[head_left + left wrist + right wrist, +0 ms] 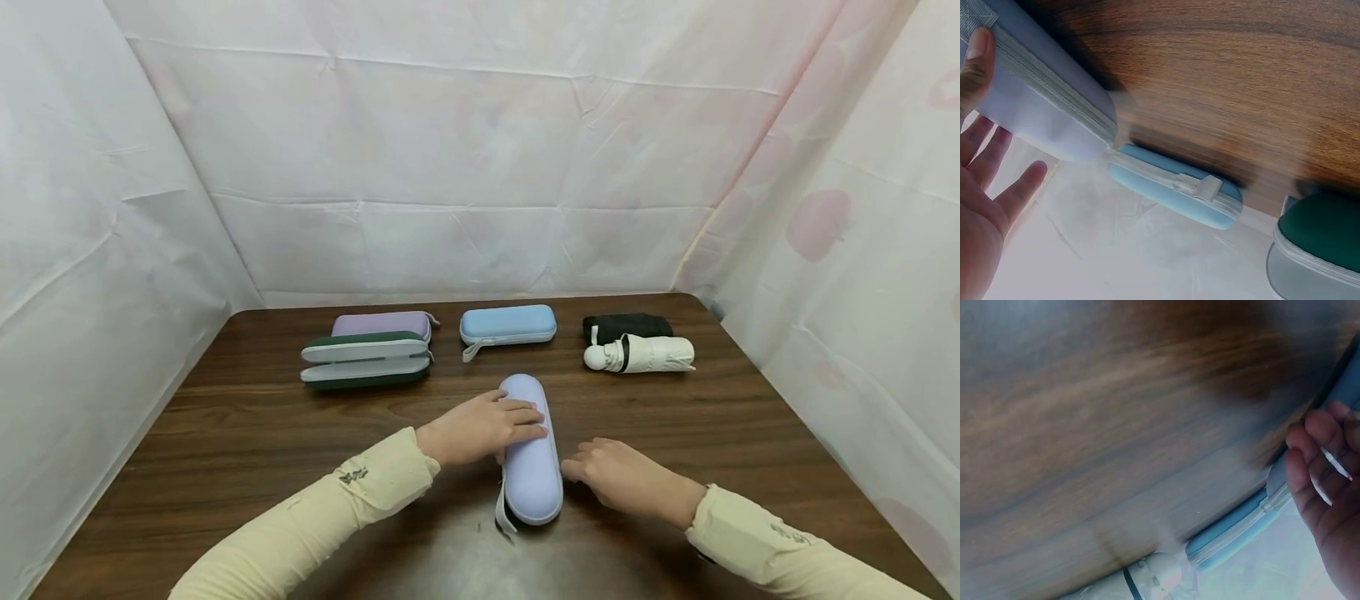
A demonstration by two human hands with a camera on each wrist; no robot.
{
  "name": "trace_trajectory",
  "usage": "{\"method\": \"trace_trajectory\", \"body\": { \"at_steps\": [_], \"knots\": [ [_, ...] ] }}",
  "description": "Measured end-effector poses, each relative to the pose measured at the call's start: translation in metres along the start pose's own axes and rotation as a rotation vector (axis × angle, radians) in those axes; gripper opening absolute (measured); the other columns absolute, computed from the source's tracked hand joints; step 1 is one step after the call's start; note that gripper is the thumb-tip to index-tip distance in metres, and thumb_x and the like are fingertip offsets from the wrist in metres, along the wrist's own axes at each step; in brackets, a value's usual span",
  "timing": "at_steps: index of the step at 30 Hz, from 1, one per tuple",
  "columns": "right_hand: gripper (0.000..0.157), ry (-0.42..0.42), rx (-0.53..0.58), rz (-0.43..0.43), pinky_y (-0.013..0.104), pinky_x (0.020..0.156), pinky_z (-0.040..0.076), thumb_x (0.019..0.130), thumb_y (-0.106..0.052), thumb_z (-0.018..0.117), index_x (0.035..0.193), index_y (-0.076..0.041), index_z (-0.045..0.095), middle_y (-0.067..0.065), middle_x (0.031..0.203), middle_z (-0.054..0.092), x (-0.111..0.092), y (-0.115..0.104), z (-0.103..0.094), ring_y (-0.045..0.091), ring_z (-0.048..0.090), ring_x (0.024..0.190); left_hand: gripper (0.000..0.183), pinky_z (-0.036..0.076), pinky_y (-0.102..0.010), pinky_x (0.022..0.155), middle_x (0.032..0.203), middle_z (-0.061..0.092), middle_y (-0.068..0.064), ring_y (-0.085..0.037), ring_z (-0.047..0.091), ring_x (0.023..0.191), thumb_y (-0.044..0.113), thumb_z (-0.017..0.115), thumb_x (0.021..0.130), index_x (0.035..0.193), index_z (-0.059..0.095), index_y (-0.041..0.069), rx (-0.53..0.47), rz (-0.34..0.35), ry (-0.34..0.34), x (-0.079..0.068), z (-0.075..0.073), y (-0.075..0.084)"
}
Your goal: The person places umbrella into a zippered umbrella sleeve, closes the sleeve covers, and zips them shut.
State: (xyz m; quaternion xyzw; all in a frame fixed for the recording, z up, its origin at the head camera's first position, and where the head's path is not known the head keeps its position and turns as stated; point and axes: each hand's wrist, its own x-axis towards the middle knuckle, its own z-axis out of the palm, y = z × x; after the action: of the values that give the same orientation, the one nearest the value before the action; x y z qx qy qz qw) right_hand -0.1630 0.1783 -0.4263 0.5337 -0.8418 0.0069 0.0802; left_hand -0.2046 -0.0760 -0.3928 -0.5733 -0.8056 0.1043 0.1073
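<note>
A lavender zip case lies lengthwise on the table, a grey strap hanging at its near left side. My left hand holds it from the left: the fingers lie across its top, and the left wrist view has the thumb against the zipper side. At the case's lower right edge is my right hand, fingers curled and tips close against the seam. In the right wrist view those fingers bend toward the thumb; whatever may be between them is hidden.
Behind the lavender case lies a blue zip case. To the left, an open green case sits in front of a purple case. A white folded umbrella and a black one lie at the right. Pale curtains surround the table.
</note>
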Motion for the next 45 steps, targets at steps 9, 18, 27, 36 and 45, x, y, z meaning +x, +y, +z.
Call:
{"method": "trace_trajectory", "body": {
  "at_steps": [9, 18, 27, 36, 45],
  "knots": [
    [0.029, 0.045, 0.017, -0.081, 0.026, 0.059, 0.042, 0.071, 0.001, 0.074, 0.084, -0.019, 0.058, -0.011, 0.071, 0.055, -0.007, -0.01, -0.003, 0.007, 0.051, 0.067, 0.068, 0.038, -0.044, 0.101, 0.138, 0.05, 0.003, -0.016, 0.044, 0.128, 0.036, 0.078, 0.077, 0.138, 0.052, 0.023, 0.038, -0.002, -0.038, 0.003, -0.003, -0.002],
    [0.019, 0.081, -0.049, -0.07, 0.028, 0.058, 0.038, 0.08, -0.012, 0.071, 0.078, -0.02, 0.053, -0.012, 0.066, 0.052, -0.011, -0.013, -0.01, 0.008, 0.049, 0.063, 0.064, 0.041, -0.037, 0.094, 0.124, 0.059, 0.003, -0.015, 0.052, 0.116, 0.052, 0.075, 0.072, 0.126, 0.06, 0.022, 0.166, -0.015, -0.003, 0.005, -0.004, -0.003],
    [0.019, 0.108, -0.053, 0.045, 0.03, 0.057, 0.037, 0.081, -0.017, 0.068, 0.073, -0.02, 0.051, -0.013, 0.064, 0.05, -0.015, 0.01, -0.005, 0.01, 0.049, 0.062, 0.066, 0.038, -0.041, 0.097, 0.113, 0.058, -0.001, -0.02, 0.052, 0.109, 0.062, 0.072, 0.071, 0.118, 0.059, 0.017, -0.018, -0.082, 0.011, -0.008, 0.0, -0.006],
    [0.019, 0.093, -0.066, 0.129, 0.029, 0.056, 0.034, 0.084, -0.017, 0.068, 0.076, -0.021, 0.051, -0.014, 0.064, 0.049, -0.012, 0.036, 0.008, 0.011, 0.048, 0.061, 0.067, 0.04, -0.04, 0.098, 0.131, 0.056, -0.002, -0.022, 0.053, 0.117, 0.041, 0.074, 0.081, 0.138, 0.048, 0.018, -0.35, -0.217, -0.025, -0.043, 0.014, -0.018],
    [0.017, 0.048, 0.009, 0.212, 0.03, 0.055, 0.034, 0.088, -0.017, 0.063, 0.08, -0.021, 0.049, -0.013, 0.061, 0.039, -0.015, 0.047, 0.019, 0.012, 0.046, 0.059, 0.064, 0.049, -0.035, 0.088, 0.127, 0.059, -0.006, -0.022, 0.06, 0.109, 0.045, 0.064, 0.089, 0.142, 0.046, 0.013, -0.285, -0.238, 0.008, -0.049, 0.016, -0.011]
  ]
}}
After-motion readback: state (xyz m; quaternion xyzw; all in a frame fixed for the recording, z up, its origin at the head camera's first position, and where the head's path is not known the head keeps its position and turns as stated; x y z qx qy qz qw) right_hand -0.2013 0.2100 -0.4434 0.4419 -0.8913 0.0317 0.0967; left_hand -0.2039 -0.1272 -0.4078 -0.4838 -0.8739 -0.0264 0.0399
